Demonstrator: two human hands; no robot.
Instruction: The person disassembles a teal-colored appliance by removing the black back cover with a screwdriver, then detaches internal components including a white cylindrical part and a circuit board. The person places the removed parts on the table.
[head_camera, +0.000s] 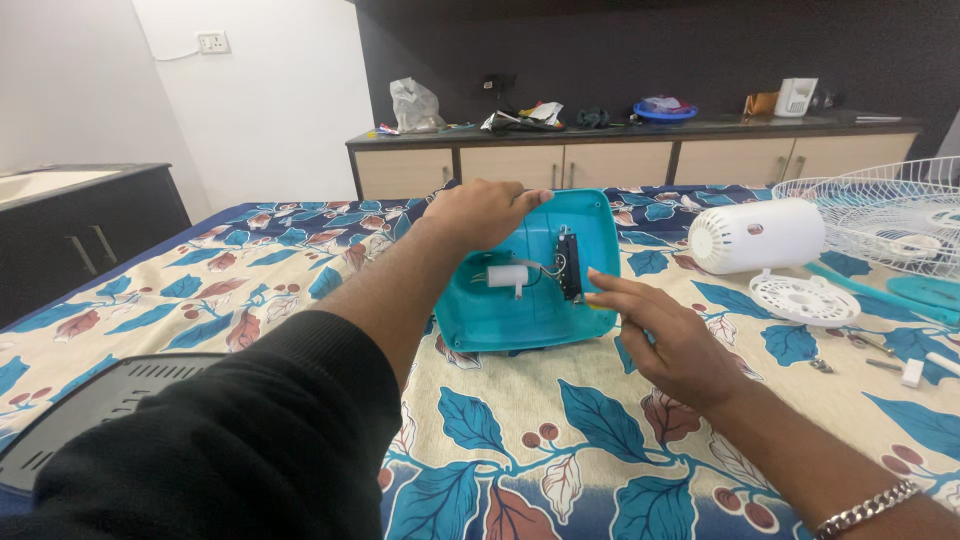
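Teal plastic fan base shell (530, 290) lies open-side up on leaf-print bedsheet (560, 440). Left hand (478, 212) grips its far rim; right hand (668, 340), fingers open, touches near edge. Best keep shell steady, clear of wiring.

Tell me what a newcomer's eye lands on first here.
The teal fan base shell at centre, open side up on the leaf-print cloth, showing a white capacitor and black switch block. The left hand grips its top edge; the right hand touches its right side. The white motor housing lies to the right.
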